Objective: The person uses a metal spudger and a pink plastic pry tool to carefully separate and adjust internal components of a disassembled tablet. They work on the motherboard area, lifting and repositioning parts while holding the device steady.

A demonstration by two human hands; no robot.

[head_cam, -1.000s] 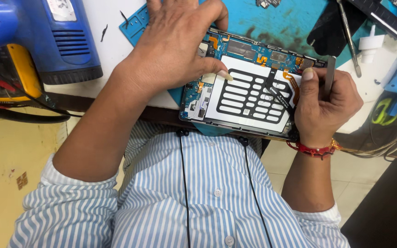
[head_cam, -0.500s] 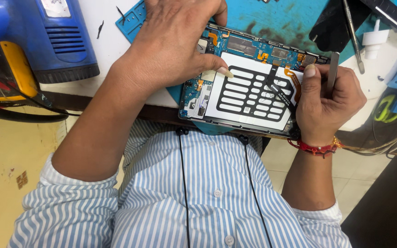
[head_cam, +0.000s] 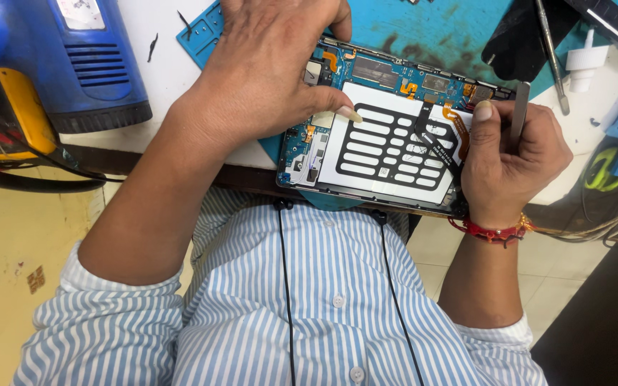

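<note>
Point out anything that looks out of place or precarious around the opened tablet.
The opened tablet overhangs the table edge toward the person's lap, steadied by the left hand. The right hand grips a metal tool. The teal mat is stained dark.

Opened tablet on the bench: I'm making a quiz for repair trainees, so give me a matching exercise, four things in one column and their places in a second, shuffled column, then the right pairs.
Things:
1. left hand
2. right hand
3. blue hot-air tool
4. red thread bracelet

Places:
A. around the right wrist
B. at the tablet's right edge, holding a thin metal tool
C. on the white bench, far left
D. pressing down on the upper left of the opened tablet

Pairs: 1-D, 2-B, 3-C, 4-A
</note>
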